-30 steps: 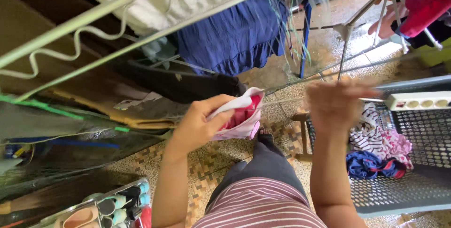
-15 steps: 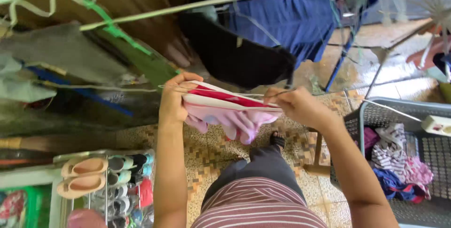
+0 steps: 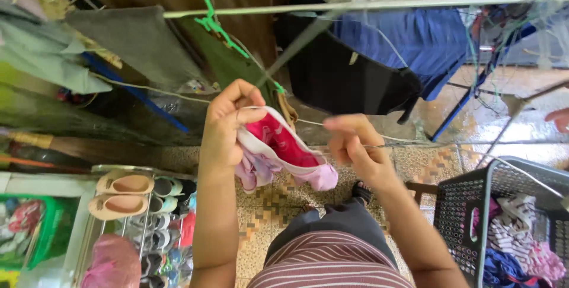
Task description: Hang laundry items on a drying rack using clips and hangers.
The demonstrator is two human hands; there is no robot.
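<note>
My left hand [image 3: 228, 123] grips one end of a small pink and red garment with a white waistband [image 3: 283, 151], held up against a thin clothes wire [image 3: 355, 134]. My right hand [image 3: 354, 144] is at the wire just right of the garment, fingers pinched on the wire, a little apart from the cloth. The garment's free end hangs down below the wire between both hands.
A white drying rack bar [image 3: 355, 6] runs overhead with blue cloth [image 3: 409, 45], a black garment [image 3: 344, 74] and grey cloth [image 3: 136, 39]. A grey laundry basket [image 3: 468, 217] with clothes stands at the right. A shoe rack [image 3: 136, 217] with several shoes is lower left.
My right hand has let go of the garment's right end and now pinches the wire. The garment has sagged from stretched flat to hanging from my left hand. The view shifted left.
</note>
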